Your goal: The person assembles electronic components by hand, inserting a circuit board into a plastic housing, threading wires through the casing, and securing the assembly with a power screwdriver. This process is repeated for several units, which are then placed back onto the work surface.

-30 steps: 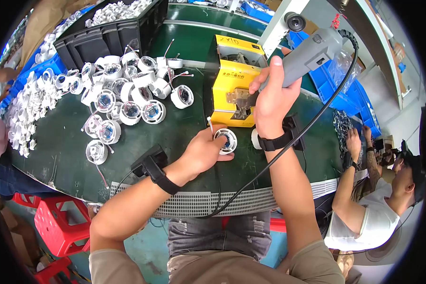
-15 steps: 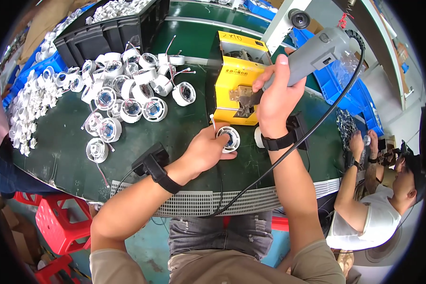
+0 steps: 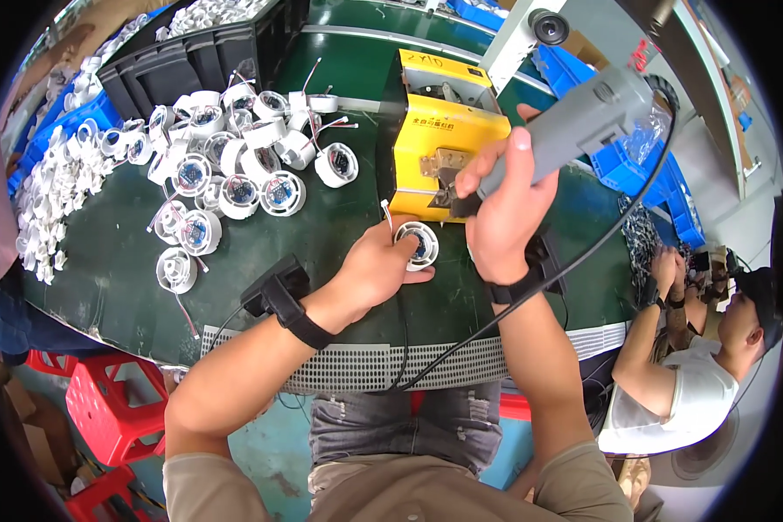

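My left hand (image 3: 372,271) is closed on a round white plastic housing (image 3: 430,245), the thumb reaching over its opening. A blue circuit board shows inside, and a thin wire with a white plug rises beside the fingers. In my right hand (image 3: 506,217) is a grey corded electric screwdriver (image 3: 574,122), fingers wrapped round its lower body. Its lower end is at the metal outlet of a yellow screw feeder (image 3: 413,161); my fingers hide the tip, so I cannot tell whether it touches.
Several similar white housings (image 3: 282,193) with wires lie in a heap left of the feeder. Small white parts (image 3: 48,200) spread further left, near a black crate (image 3: 209,65). The screwdriver's black cord (image 3: 574,261) crosses my right wrist. A co-worker (image 3: 683,383) sits at right.
My right hand and the screwdriver have shifted slightly down and right at the feeder's outlet. A white part beside my right wrist is now hidden. The left hand keeps its hold on the housing.
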Demonstrator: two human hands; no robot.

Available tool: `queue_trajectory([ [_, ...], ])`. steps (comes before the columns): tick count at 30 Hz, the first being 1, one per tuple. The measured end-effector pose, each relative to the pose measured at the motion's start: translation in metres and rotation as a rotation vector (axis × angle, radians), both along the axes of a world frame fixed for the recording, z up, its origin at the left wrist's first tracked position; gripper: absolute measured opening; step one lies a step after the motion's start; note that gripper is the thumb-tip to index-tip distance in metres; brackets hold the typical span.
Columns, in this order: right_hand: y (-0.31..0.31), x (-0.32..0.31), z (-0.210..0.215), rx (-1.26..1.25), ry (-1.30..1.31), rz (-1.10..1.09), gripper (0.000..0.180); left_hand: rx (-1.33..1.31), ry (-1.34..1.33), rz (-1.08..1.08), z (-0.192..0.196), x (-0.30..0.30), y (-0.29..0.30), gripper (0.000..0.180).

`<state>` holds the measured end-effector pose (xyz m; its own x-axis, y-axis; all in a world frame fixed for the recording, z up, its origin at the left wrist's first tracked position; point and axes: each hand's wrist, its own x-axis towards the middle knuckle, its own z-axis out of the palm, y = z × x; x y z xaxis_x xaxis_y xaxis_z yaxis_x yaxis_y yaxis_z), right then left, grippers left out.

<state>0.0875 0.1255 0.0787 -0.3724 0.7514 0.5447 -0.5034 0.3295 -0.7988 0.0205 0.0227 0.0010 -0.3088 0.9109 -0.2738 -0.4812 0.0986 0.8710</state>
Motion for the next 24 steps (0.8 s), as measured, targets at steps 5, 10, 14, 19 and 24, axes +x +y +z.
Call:
queue_trajectory([
  [5,-0.015,0.01,-0.015,0.014,-0.042,0.04,0.037,-0.013,0.012,-0.01,0.003,0.0,0.0,0.033],
  [10,-0.019,0.008,-0.022,-0.045,-0.012,0.08,0.038,0.005,0.028,0.008,0.006,0.001,-0.001,0.033],
  [14,-0.019,0.008,-0.023,-0.044,0.016,0.085,0.038,-0.009,-0.022,0.009,0.01,-0.001,-0.002,0.032],
  [19,-0.019,0.006,-0.026,-0.062,0.048,0.094,0.04,-0.044,-0.087,0.002,0.016,-0.002,-0.003,0.032],
  [24,-0.018,0.006,-0.03,-0.049,0.059,0.136,0.041,-0.039,-0.091,0.036,0.017,0.001,-0.003,0.032],
])
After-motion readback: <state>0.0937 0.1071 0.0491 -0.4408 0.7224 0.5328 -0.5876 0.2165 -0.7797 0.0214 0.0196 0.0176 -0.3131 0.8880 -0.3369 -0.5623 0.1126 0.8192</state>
